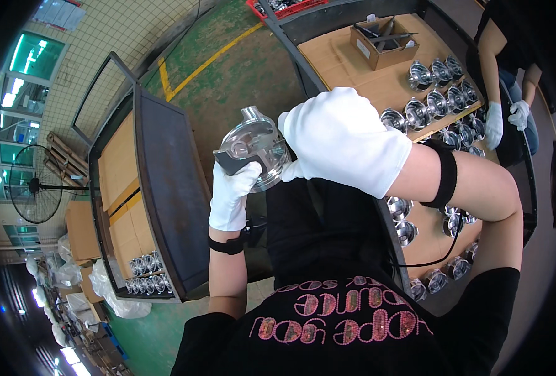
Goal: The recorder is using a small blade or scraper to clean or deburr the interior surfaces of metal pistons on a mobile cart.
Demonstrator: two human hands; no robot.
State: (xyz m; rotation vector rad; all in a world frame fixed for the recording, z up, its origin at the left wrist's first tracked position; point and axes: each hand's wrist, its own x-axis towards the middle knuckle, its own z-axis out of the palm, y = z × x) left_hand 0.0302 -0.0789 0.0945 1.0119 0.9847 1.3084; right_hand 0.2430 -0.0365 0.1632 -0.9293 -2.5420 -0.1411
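A shiny round metal casting (253,141) with a short neck at its top is held up in front of my body. My left hand (232,191), in a white glove, grips its lower left edge, fingers closed around it. A dark patch lies on the casting beside those fingers; I cannot tell whether it is a reflection or a separate piece. My right hand (347,141), also white-gloved, is curled closed against the casting's right side. Its fingertips are turned away, and whatever they may pinch is hidden.
On my right, a cardboard-lined cart (328,53) carries rows of similar castings (418,113) and a small box (384,47) of dark tools. Another cart (171,188) with castings stands left. A gloved co-worker (507,69) is beyond the right cart. A fan (36,185) stands far left.
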